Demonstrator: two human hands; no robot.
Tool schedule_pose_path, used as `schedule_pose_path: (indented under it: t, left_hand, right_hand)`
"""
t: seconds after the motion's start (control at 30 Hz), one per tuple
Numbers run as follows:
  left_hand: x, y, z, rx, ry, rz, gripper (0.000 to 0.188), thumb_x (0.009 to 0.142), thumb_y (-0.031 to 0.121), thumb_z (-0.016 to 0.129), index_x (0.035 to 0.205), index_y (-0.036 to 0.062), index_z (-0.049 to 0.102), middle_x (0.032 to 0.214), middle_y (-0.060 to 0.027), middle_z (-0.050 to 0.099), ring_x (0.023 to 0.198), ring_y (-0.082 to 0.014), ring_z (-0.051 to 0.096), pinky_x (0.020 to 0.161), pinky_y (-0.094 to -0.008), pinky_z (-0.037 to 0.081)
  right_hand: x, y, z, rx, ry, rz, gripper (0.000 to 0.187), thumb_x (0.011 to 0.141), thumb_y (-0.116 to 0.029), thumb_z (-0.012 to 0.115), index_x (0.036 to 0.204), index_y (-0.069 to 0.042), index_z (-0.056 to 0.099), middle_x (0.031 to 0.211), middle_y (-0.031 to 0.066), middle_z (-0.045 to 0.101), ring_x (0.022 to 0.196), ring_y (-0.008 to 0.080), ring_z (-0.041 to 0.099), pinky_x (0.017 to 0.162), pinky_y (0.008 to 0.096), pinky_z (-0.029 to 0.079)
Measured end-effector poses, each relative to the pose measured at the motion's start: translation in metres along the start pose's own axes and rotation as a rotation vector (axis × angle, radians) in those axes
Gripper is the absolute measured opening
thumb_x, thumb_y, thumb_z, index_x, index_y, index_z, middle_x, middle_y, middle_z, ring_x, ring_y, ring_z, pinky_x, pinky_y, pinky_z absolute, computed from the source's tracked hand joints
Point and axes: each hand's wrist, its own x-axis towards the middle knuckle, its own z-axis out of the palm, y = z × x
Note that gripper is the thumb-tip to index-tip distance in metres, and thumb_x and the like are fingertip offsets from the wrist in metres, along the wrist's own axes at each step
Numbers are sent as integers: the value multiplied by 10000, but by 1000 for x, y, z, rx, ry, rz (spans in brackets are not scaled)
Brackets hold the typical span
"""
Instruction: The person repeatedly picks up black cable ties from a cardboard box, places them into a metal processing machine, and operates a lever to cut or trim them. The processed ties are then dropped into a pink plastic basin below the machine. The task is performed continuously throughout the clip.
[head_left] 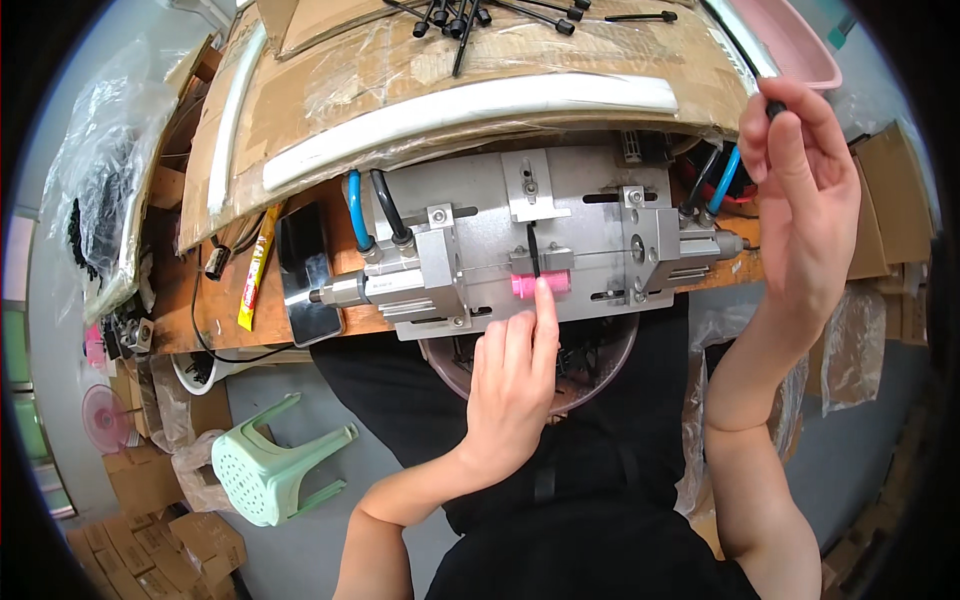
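Observation:
My left hand (510, 375) reaches over the front of a metal fixture (590, 235). Its index finger is stretched out, with the tip at the lower end of a thin black rod (532, 245) lying across a pink block (553, 284); the other fingers are loosely bent and hold nothing. Raised at the upper right, my right hand (805, 190) pinches the knobbed end of another black rod (748, 62) between thumb and index finger. Metal cylinders (400, 283) with blue and black hoses flank the block on both sides.
Several black knobbed rods (465, 22) lie on the cardboard (350, 80) behind the fixture. A phone (305, 270) and a yellow packet (257, 270) are at the left. Below the fixture sits a bowl (610, 375); a green stool (265, 470) stands on the floor.

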Motion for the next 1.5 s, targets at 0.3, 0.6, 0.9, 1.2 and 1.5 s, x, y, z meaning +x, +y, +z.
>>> schedule_pose_path:
  t: [0.3,0.6,0.9,1.2,1.5]
  left_hand:
    - [9,0,4,2,-24,41,685,725,-52,589,1385,-96,410,964,-103,510,846,-214,515,766,-317,457]
    - [0,-2,-25,-201,-102,-74,720,762,-62,573,1441,-68,330,1093,-145,506,934,-284,516,841,-359,464]
    - [-19,-8,-42,-312,-108,-156,757,728,-120,679,1424,-51,389,1084,-143,510,910,-275,492,810,-355,444]
    - [48,-49,-80,-279,131,6,666,724,-116,639,1367,-5,507,959,-122,538,851,-257,510,776,-352,446]
    - [241,-131,-76,-100,33,99,243,755,-3,702,995,5,661,881,-147,624,857,-292,604,777,-375,480]
  right_hand:
    - [-42,-4,12,-161,160,-28,195,918,-16,620,1103,32,581,987,138,666,834,138,599,718,238,479]
    - [-129,32,63,-653,-149,-75,659,697,110,734,1317,89,511,764,109,567,647,224,538,595,330,472]
    - [-136,46,82,-681,-316,5,667,742,66,711,1363,74,469,687,92,486,631,222,496,613,353,450]
    - [-83,1,65,-745,-474,9,577,760,-32,741,1295,39,538,739,106,537,688,247,550,634,364,479]
    - [122,48,64,-1453,-346,-152,111,781,-14,623,877,-7,678,872,165,682,878,338,675,740,418,545]
